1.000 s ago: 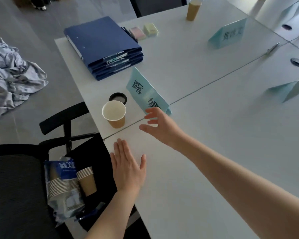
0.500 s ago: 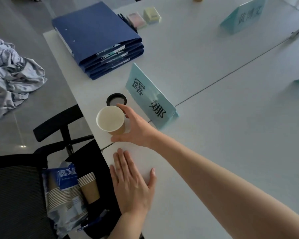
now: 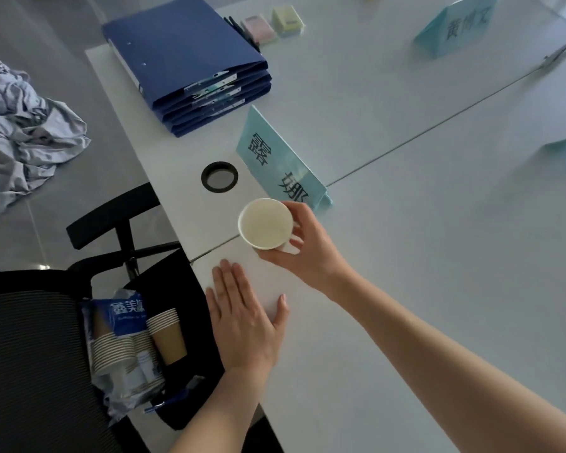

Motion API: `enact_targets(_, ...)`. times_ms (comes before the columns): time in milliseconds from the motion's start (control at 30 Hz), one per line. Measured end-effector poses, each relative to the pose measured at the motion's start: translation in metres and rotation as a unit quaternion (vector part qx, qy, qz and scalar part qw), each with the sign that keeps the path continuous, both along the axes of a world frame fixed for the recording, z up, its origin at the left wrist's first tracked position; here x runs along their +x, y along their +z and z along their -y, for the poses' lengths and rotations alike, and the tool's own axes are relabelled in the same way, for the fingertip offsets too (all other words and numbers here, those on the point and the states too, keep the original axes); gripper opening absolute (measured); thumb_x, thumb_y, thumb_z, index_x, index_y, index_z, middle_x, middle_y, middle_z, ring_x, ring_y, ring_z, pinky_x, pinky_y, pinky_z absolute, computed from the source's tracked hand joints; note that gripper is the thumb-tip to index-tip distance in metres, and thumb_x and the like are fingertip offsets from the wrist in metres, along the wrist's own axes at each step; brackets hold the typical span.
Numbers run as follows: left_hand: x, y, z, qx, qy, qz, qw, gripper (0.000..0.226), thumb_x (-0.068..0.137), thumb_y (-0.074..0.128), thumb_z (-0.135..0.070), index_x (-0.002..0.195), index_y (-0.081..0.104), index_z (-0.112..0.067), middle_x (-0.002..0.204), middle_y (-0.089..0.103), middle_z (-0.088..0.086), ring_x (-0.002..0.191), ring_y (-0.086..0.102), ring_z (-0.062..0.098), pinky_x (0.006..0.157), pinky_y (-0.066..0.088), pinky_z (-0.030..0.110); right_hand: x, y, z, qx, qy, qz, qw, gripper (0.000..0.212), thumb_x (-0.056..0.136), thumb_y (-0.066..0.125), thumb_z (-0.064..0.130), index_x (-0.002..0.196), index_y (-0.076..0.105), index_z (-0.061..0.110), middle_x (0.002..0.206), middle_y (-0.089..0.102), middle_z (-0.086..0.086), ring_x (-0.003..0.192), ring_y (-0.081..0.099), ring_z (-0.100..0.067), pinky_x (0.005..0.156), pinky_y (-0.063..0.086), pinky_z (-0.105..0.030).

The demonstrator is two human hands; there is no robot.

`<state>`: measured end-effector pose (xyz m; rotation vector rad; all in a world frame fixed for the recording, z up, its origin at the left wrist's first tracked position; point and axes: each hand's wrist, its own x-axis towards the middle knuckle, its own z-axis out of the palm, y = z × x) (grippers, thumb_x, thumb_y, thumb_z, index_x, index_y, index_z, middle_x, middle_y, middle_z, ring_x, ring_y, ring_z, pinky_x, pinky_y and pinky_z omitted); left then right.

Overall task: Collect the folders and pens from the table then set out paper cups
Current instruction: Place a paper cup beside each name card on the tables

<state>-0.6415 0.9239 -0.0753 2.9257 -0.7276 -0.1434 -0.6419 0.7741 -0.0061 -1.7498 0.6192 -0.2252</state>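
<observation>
Gripping the cup (image 3: 264, 223) lightly by its wall, right hand (image 3: 311, 246) fingers (image 3: 296, 240) may crush or tip it against the name card (image 3: 276, 160); left hand (image 3: 242, 318) lies flat, fingers spread, on the table (image 3: 438, 256).

A wide white matte surface (image 3: 406, 289) fills the right, a thin seam crossing it and a round black-rimmed cable hole (image 3: 219, 176) near its left edge. Beside that edge stands a black mesh office chair (image 3: 30, 354) on a glossy grey tiled floor (image 3: 46, 34).

White table (image 3: 406, 289), stacked blue folders (image 3: 183, 57), sticky notes (image 3: 288, 16), teal name cards (image 3: 281, 165), flat left hand (image 3: 242, 325).
</observation>
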Motion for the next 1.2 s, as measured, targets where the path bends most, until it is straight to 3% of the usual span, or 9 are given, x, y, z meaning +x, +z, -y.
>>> enact_targets(233,-0.001,0.000,0.000,0.011,0.001,0.005,1.000,0.093,0.089,0.028,-0.063,0.152,0.020,0.005,0.160,0.017,0.022,0.150,0.014,0.033,0.121,0.014,0.047,-0.069,-0.004,0.028,0.025,-0.102,0.002,0.994,0.065,0.070,0.084,0.005,0.119,0.045,0.024,0.121,0.055,0.012,0.119,0.055,-0.016,0.096,0.053,-0.031)
enact_targets(633,-0.001,-0.001,-0.002,0.037,-0.032,-0.006,0.999,0.090,0.091,0.025,-0.061,0.152,0.019,0.005,0.158,0.015,0.029,0.148,0.012,0.040,0.120,0.013,0.050,-0.061,-0.014,0.054,0.042,-0.192,-0.020,0.980,0.062,0.077,0.074,0.009,0.127,0.039,0.022,0.122,0.054,0.006,0.117,0.054,-0.014,0.085,0.050,-0.023)
enact_targets(767,0.001,0.000,-0.002,0.029,-0.049,-0.019,0.998,0.089,0.091,0.025,-0.059,0.151,0.020,0.007,0.156,0.016,0.033,0.147,0.014,0.045,0.120,0.011,0.051,-0.082,-0.023,0.051,0.019,-0.239,-0.088,0.967,0.062,0.081,0.065,-0.003,0.136,0.039,0.012,0.133,0.052,-0.006,0.125,0.049,-0.015,0.101,0.048,-0.037)
enact_targets(933,0.001,0.016,0.004,0.078,-0.035,-0.068,0.994,0.088,0.094,0.026,-0.058,0.153,0.010,0.005,0.159,0.005,0.032,0.148,0.005,0.043,0.121,0.009,0.049,-0.135,-0.020,0.034,-0.029,-0.233,-0.157,0.959,0.050,0.085,0.060,0.003,0.133,0.048,0.011,0.134,0.055,-0.005,0.124,0.053,-0.018,0.102,0.047,-0.038)
enact_targets(1033,-0.013,0.030,0.004,0.094,-0.055,-0.103,0.989,0.081,0.099,0.030,-0.050,0.154,-0.001,0.000,0.161,-0.005,0.026,0.149,-0.004,0.041,0.122,0.005,0.044,-0.175,-0.018,0.020,-0.048,-0.218,-0.192,0.956,0.042,0.088,0.057,0.006,0.130,0.052,0.012,0.128,0.059,-0.002,0.121,0.055,-0.019,0.104,0.043,-0.038)
enact_targets(1200,-0.078,0.052,0.000,0.071,-0.091,-0.159,0.980,0.070,0.102,0.032,-0.042,0.154,0.008,-0.003,0.164,0.002,0.015,0.150,0.000,0.035,0.122,0.009,0.038,-0.250,-0.003,-0.003,-0.038,-0.225,-0.197,0.953,0.033,0.089,0.059,0.005,0.120,0.058,0.012,0.103,0.063,0.003,0.108,0.061,-0.023,0.099,0.047,-0.040)
